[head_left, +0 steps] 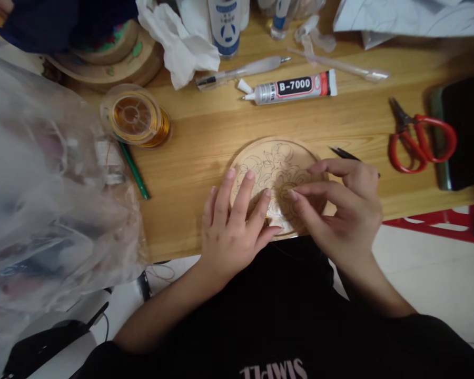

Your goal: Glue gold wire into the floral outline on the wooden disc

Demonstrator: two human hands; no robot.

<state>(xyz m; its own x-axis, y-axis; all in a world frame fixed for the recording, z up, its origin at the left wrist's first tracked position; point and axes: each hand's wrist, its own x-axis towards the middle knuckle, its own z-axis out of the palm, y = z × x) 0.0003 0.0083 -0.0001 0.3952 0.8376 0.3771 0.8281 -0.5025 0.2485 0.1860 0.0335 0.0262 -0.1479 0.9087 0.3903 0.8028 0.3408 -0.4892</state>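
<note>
A round wooden plate [274,145] with a flower pattern drawn in thin dark lines lies at the table's near edge. My left hand [235,226] rests on its left side, fingers spread and pressing down. Over the right half, my right hand [342,205] pinches thumb and finger together just above the drawing. A fine gold wire [278,198] runs to that pinch; its full length is hard to see. Black tweezers [343,153] lie beside the right hand, partly hidden behind it.
Behind the plate lie a B-7000 glue tube [294,88] and a pen [245,70]. A spool of gold wire [138,117] and a green stick [133,169] are left, by a plastic bag [63,200]. Red-handled scissors [418,139] and a phone [464,134] lie right.
</note>
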